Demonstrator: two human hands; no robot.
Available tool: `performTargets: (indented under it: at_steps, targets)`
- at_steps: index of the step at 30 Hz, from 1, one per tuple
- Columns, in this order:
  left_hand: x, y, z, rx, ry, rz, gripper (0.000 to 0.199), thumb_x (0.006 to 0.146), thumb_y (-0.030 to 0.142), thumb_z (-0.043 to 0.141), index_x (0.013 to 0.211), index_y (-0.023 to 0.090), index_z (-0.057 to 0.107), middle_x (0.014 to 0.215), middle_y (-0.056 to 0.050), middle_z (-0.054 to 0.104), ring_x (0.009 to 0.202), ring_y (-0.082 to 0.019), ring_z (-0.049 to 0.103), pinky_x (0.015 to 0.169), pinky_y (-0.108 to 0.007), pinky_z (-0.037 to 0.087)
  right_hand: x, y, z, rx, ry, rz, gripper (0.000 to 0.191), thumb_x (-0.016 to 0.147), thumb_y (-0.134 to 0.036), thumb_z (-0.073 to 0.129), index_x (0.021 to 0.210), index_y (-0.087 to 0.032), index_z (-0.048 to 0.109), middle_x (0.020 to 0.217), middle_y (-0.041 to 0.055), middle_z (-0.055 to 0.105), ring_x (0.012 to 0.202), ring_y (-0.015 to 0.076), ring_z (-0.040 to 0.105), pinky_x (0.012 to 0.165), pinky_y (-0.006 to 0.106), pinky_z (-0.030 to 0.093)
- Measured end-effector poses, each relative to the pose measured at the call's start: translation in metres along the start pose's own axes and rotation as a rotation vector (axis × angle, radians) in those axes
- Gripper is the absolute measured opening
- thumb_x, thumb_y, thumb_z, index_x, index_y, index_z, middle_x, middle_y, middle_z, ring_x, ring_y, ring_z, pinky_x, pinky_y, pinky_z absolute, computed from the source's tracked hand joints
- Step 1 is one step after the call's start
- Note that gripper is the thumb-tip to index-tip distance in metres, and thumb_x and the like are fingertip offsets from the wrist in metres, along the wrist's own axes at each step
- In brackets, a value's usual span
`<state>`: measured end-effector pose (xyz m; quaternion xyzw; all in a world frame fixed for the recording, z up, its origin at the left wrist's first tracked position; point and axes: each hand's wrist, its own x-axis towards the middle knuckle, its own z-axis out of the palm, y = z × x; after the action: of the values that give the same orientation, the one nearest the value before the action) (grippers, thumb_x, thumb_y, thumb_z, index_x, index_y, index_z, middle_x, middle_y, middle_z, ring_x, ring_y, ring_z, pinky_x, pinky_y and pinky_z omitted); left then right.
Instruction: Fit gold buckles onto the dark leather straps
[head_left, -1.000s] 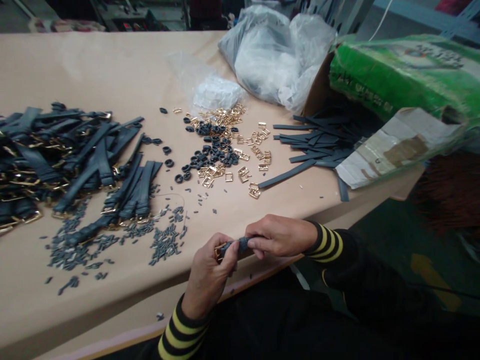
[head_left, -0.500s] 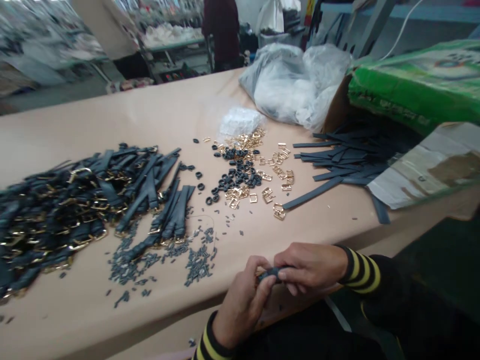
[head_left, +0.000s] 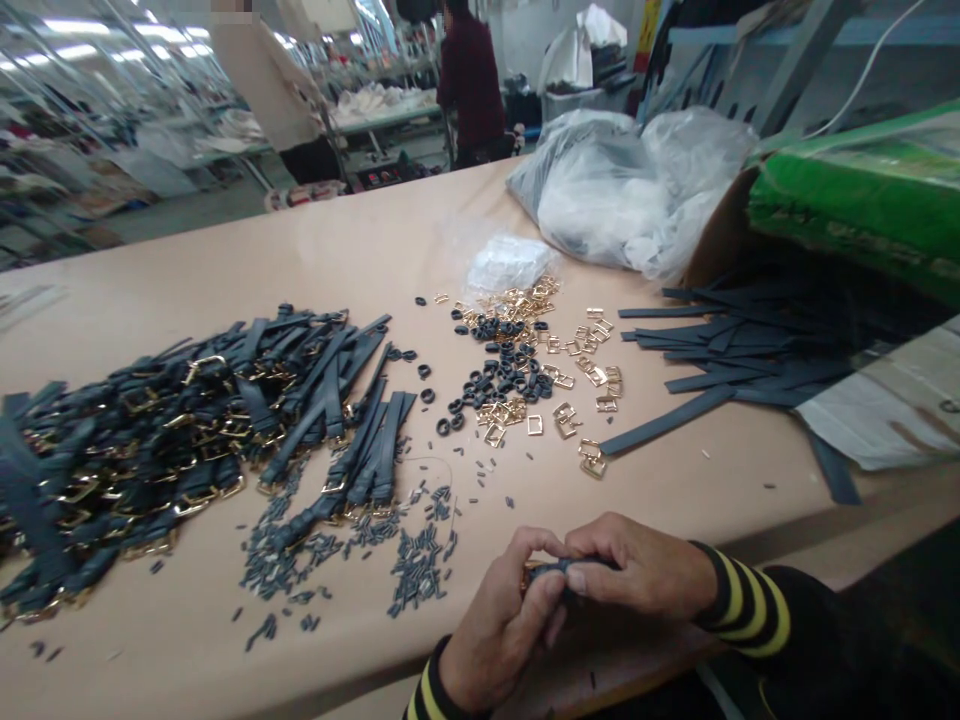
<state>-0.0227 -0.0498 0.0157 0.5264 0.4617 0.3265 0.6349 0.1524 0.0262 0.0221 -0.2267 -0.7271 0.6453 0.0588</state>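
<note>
At the table's near edge, my left hand (head_left: pixel 502 620) pinches a dark blue-grey strap (head_left: pixel 553 567) between thumb and fingers. A bit of gold metal, seemingly a buckle, shows at its left end. My right hand (head_left: pixel 645 572) is closed on the same strap from the other side, thumb pressed close to the left thumb. Fingers hide most of the piece. Just beyond the hands lie loose gold buckles (head_left: pixel 568 420), a heap of small dark strap loops (head_left: pixel 495 378) and scattered small dark offcuts (head_left: pixel 418 568).
A big pile of buckled straps (head_left: pixel 187 420) covers the table's left side. To the right, plain straps (head_left: pixel 705 350) spill from a green box (head_left: pixel 855 200). A clear plastic bag (head_left: pixel 622 190) sits at the back. Two people (head_left: pixel 474 85) stand beyond the table.
The camera view has swung up and left, so the table things appear lower and further right. Both hands keep hold of the strap, with the right fingers now curled more tightly over it.
</note>
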Motion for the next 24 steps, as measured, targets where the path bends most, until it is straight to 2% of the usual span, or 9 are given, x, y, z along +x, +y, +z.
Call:
performTargets:
  at_steps: [3,6,8,11,14,18,22,24]
  targets:
    - [0.0,0.004,-0.007,0.047,0.003,-0.015,0.025,0.086,0.041,0.042,0.095,0.017,0.043,0.053,0.007,0.043,0.042,-0.005,0.038,0.041,-0.016,0.031,0.005,0.001,-0.002,0.154,-0.092,0.033,0.036,0.086,-0.044,0.041,0.072,-0.011,0.049,0.056,-0.0037,0.039,0.049,0.0049,0.033,0.045,0.016,0.026]
    - [-0.002,0.009,-0.011,0.014,-0.098,-0.07,0.024,0.081,0.038,0.051,0.093,0.018,0.043,0.059,0.005,0.047,0.042,-0.004,0.041,0.04,-0.014,0.033,0.007,0.0,-0.006,0.259,-0.246,0.06,0.037,0.083,-0.047,0.045,0.072,-0.011,0.048,0.054,-0.0041,0.04,0.045,0.0042,0.033,0.041,0.015,0.025]
    - [-0.005,0.01,-0.012,-0.085,-0.174,-0.12,0.027,0.079,0.037,0.055,0.092,0.02,0.039,0.057,0.006,0.047,0.038,-0.003,0.042,0.037,-0.012,0.032,0.007,-0.003,-0.007,0.258,-0.282,0.047,0.034,0.081,-0.044,0.05,0.07,-0.011,0.049,0.054,-0.0043,0.04,0.044,0.0038,0.033,0.041,0.015,0.025]
    - [-0.007,0.008,-0.012,-0.207,-0.205,-0.151,0.031,0.076,0.037,0.059,0.089,0.021,0.035,0.052,0.009,0.047,0.033,-0.003,0.043,0.033,-0.011,0.034,0.008,-0.006,-0.006,0.224,-0.253,0.01,0.031,0.08,-0.038,0.053,0.068,-0.01,0.05,0.053,-0.0049,0.039,0.045,0.0033,0.032,0.042,0.015,0.025]
    - [-0.007,0.007,-0.014,-0.212,-0.187,-0.14,0.032,0.076,0.037,0.059,0.087,0.022,0.034,0.048,0.011,0.044,0.031,-0.003,0.042,0.03,-0.01,0.031,0.01,-0.005,-0.003,0.214,-0.196,-0.007,0.03,0.079,-0.036,0.053,0.066,-0.01,0.05,0.052,-0.0059,0.036,0.046,0.003,0.029,0.042,0.015,0.024]
    - [-0.003,0.014,-0.016,-0.054,-0.134,-0.172,0.027,0.08,0.038,0.053,0.086,0.022,0.032,0.049,0.011,0.041,0.032,-0.004,0.039,0.03,-0.011,0.026,0.011,0.003,0.001,0.206,-0.132,0.017,0.031,0.079,-0.036,0.053,0.062,-0.011,0.046,0.052,-0.0066,0.032,0.047,0.0029,0.026,0.042,0.015,0.021]
    - [0.001,0.025,-0.015,0.164,-0.085,-0.095,0.018,0.082,0.035,0.049,0.083,0.02,0.037,0.051,0.008,0.044,0.038,-0.005,0.041,0.037,-0.015,0.028,0.013,0.002,0.002,0.147,-0.123,0.031,0.03,0.08,-0.036,0.052,0.064,-0.011,0.049,0.052,-0.0062,0.034,0.047,0.0037,0.028,0.042,0.016,0.024]
    - [0.001,0.032,-0.021,0.241,-0.005,-0.045,0.014,0.081,0.03,0.05,0.08,0.02,0.04,0.05,0.008,0.045,0.04,-0.006,0.042,0.04,-0.016,0.029,0.012,-0.006,-0.004,-0.045,0.016,-0.004,0.026,0.082,-0.034,0.05,0.068,-0.012,0.053,0.054,-0.0048,0.039,0.048,0.0052,0.033,0.045,0.017,0.029]
